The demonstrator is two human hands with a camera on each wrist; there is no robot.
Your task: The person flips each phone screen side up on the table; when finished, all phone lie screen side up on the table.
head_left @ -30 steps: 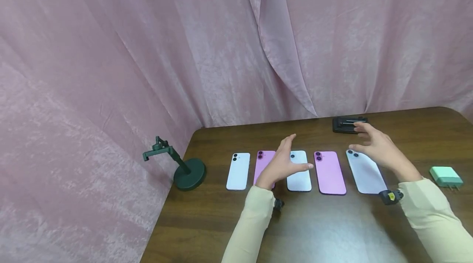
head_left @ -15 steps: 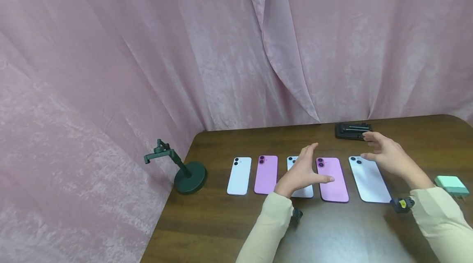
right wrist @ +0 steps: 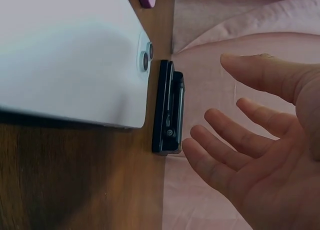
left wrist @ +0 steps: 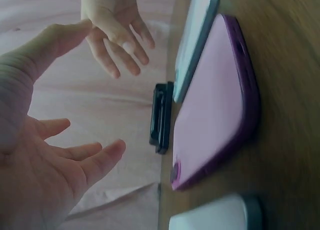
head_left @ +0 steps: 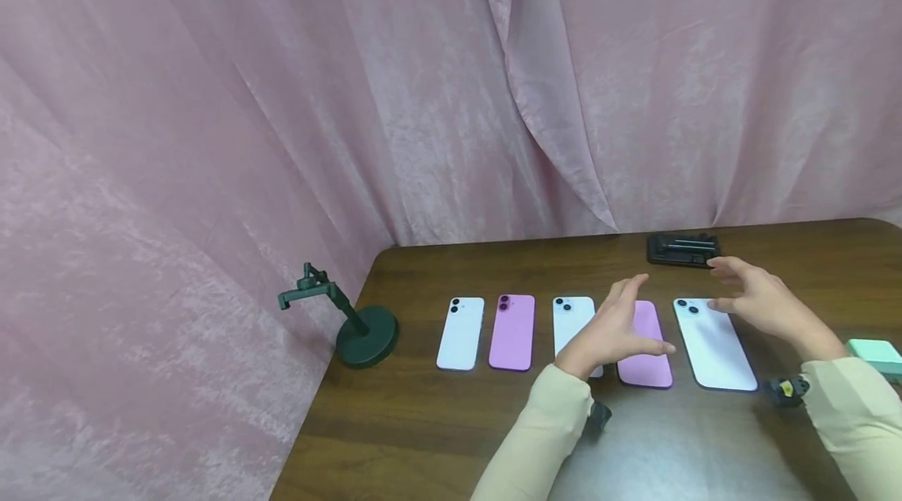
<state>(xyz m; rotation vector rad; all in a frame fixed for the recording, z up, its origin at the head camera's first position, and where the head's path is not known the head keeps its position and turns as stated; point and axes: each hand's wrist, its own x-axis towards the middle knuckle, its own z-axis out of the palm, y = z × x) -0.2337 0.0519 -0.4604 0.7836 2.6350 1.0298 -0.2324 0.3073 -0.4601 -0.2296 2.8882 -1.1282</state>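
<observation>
Five smartphones would be too exact a tally, so: several smartphones lie face down in a row on the table. My left hand (head_left: 613, 333) hovers above the row, fingers spread and holding nothing. It partly covers a white smartphone (head_left: 571, 319) and a purple smartphone (head_left: 644, 370). That purple one is large in the left wrist view. Over the top end of the rightmost white smartphone (head_left: 715, 348) is my right hand (head_left: 768, 309), its fingers loosely bent around air. Farther left lie another purple smartphone (head_left: 512, 333) and another white smartphone (head_left: 460, 333).
A dark green stand (head_left: 366, 337) with a round base stands at the table's left edge. Near the back edge lies a black folded holder (head_left: 682, 249). A mint-green plug charger (head_left: 877, 356) is at the right. Pink curtain (head_left: 423, 94) hangs behind the wooden table (head_left: 395, 423).
My left hand has moved right, from above the left purple and middle white smartphones towards the right purple one. My right hand has shifted slightly right. The smartphones stay in place.
</observation>
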